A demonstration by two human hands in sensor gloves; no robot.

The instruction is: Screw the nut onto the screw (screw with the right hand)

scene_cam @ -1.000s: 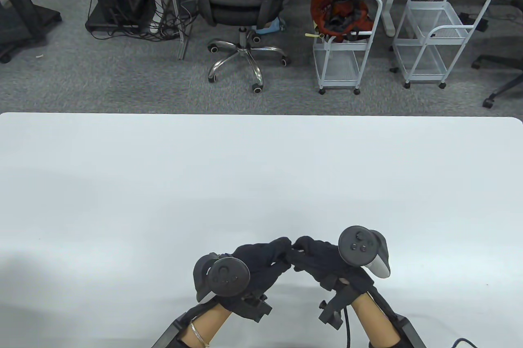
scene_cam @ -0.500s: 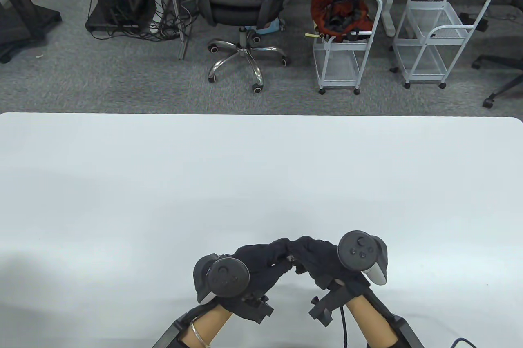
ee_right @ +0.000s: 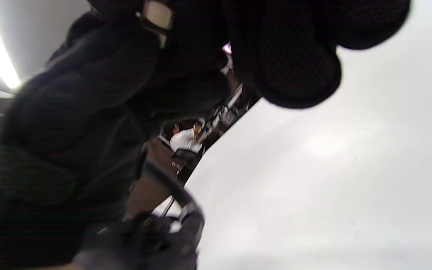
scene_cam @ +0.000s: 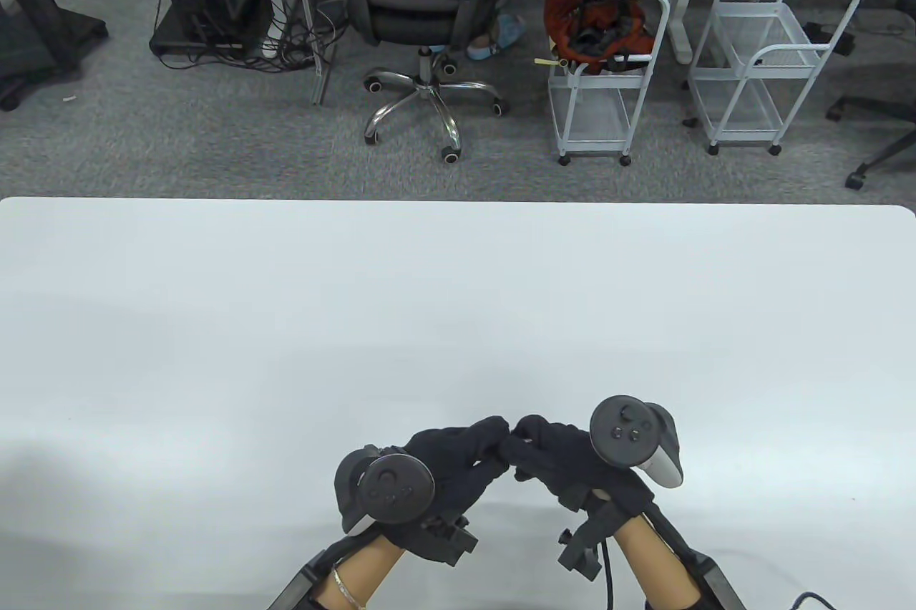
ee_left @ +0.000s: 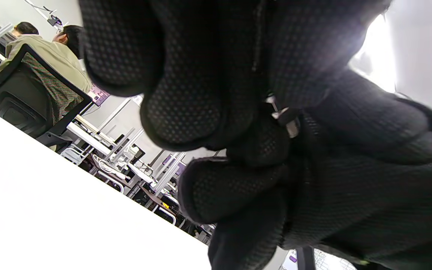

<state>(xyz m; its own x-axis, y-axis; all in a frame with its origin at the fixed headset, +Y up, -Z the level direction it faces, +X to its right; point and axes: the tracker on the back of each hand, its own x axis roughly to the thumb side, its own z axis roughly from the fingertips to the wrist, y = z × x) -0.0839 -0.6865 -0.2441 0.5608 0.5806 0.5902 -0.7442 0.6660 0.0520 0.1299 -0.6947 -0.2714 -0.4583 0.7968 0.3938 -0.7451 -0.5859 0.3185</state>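
Both gloved hands meet fingertip to fingertip low over the white table (scene_cam: 458, 295), near its front edge. My left hand (scene_cam: 496, 443) pinches a small silver screw (ee_left: 284, 115); only a sliver of metal shows between the fingers in the left wrist view. My right hand (scene_cam: 522, 438) pinches the other end of the joined parts. A pale blurred piece that looks like the nut (ee_right: 158, 15) sits between its fingers in the right wrist view. In the table view the gloves hide both parts.
The white table reaches far ahead and to both sides of the hands. Beyond its far edge stand an office chair (scene_cam: 422, 1) and two white wire carts (scene_cam: 608, 73) on grey carpet.
My right hand rolled at the wrist, leaning left half a second ago and now back. The fingertips of both hands stayed together. My left hand barely moved.
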